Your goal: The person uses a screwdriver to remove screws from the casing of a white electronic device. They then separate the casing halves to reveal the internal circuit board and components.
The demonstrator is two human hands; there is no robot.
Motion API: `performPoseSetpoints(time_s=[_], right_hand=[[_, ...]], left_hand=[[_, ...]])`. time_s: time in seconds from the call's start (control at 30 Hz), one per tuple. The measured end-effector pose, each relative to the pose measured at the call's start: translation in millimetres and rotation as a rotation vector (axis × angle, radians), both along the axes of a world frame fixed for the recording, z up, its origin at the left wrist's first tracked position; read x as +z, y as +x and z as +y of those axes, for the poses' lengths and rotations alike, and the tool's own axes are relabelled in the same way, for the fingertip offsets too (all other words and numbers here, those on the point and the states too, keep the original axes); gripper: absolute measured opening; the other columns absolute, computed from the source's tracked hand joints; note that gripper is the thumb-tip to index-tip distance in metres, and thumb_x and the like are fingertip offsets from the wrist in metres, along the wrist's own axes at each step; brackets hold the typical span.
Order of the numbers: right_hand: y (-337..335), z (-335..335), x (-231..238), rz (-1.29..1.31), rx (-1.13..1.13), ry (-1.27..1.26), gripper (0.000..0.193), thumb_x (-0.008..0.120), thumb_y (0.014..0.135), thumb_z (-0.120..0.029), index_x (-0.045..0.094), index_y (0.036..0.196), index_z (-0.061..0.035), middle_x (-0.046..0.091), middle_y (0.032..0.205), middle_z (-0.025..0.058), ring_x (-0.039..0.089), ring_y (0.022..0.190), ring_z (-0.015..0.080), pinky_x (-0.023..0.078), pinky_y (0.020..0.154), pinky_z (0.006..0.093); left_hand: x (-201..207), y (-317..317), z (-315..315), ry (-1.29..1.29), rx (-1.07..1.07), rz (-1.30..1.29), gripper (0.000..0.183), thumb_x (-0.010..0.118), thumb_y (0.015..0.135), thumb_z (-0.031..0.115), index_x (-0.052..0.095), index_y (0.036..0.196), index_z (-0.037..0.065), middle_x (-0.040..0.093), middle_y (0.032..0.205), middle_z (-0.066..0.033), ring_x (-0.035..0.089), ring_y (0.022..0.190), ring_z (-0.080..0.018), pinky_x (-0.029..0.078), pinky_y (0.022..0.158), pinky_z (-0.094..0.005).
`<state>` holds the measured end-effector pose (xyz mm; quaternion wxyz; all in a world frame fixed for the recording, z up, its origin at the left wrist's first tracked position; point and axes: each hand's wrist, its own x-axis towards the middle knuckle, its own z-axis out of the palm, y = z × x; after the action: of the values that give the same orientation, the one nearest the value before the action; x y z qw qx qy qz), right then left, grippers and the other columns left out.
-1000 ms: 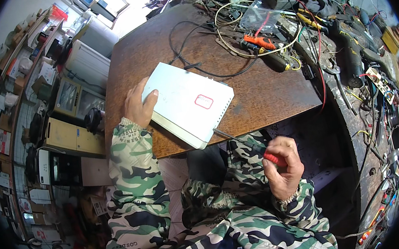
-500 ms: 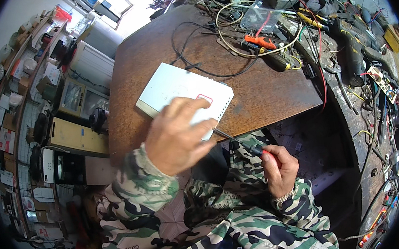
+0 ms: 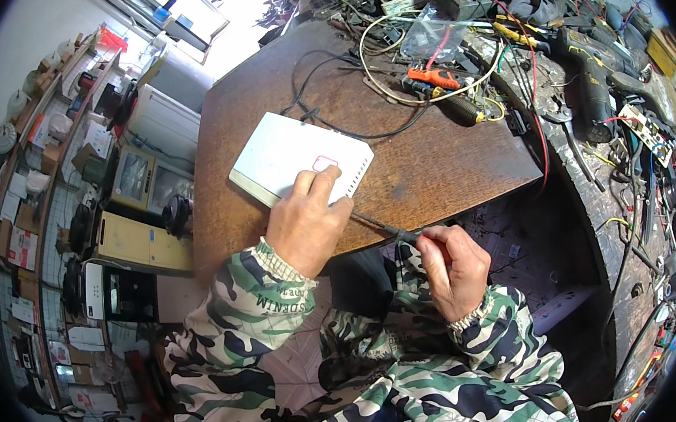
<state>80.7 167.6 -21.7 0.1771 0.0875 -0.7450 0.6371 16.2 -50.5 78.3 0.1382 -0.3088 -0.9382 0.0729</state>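
Flat rectangular white plastic box (image 3: 294, 157) with a small red-outlined label (image 3: 324, 163) and a dotted vent pattern along its right edge. Dark brown worn wooden tabletop (image 3: 431, 165). Both jacket sleeves (image 3: 242, 318) in green, white and black camouflage. Thin screwdriver (image 3: 389, 230), dark metal shaft. Orange-handled tool (image 3: 433, 77), loops of cream cable (image 3: 392, 92), black cable (image 3: 321, 123), red wire (image 3: 541, 102).

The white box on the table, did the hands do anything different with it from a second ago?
Yes. The left hand left the far left edge of the white box and now presses on its near corner. The right hand slid up the screwdriver, hiding its red handle. The box stayed on the brown table, with the screwdriver tip at its near edge.
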Motion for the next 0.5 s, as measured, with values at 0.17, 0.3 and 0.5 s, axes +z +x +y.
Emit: performPoseSetpoints(time_s=[0.17, 0.3, 0.5], right_hand=[[-5, -9, 8, 0.065, -0.070, -0.166, 0.029, 0.082, 0.086, -0.006, 0.069, 0.110, 0.0032, 0.069, 0.095, 0.0165, 0.069, 0.080, 0.0314, 0.056, 0.075, 0.0358], [0, -4, -2, -0.115, 0.032, -0.011, 0.021, 0.080, 0.090, -0.008, 0.070, 0.106, 0.0023, 0.068, 0.092, 0.0166, 0.069, 0.076, 0.0296, 0.054, 0.071, 0.0356], [-9, 0, 6, 0.132, 0.046, -0.070, 0.023, 0.077, 0.081, 0.006, 0.071, 0.102, -0.0006, 0.062, 0.097, 0.0143, 0.065, 0.087, 0.0281, 0.052, 0.077, 0.0344]], left_hand=[[-1, 1, 5, -0.046, 0.014, 0.019, 0.015, 0.075, 0.079, 0.006, 0.078, 0.093, 0.003, 0.066, 0.127, -0.0163, 0.063, 0.115, -0.0313, 0.062, 0.082, -0.0377], [-1, 2, 5, -0.083, 0.007, 0.026, 0.015, 0.073, 0.077, 0.005, 0.077, 0.091, 0.001, 0.065, 0.127, -0.0183, 0.063, 0.115, -0.0318, 0.062, 0.082, -0.0374], [-5, 0, 2, -0.095, -0.023, 0.049, 0.016, 0.072, 0.076, 0.006, 0.073, 0.090, -0.001, 0.065, 0.127, -0.0187, 0.063, 0.114, -0.0315, 0.062, 0.081, -0.0374]])
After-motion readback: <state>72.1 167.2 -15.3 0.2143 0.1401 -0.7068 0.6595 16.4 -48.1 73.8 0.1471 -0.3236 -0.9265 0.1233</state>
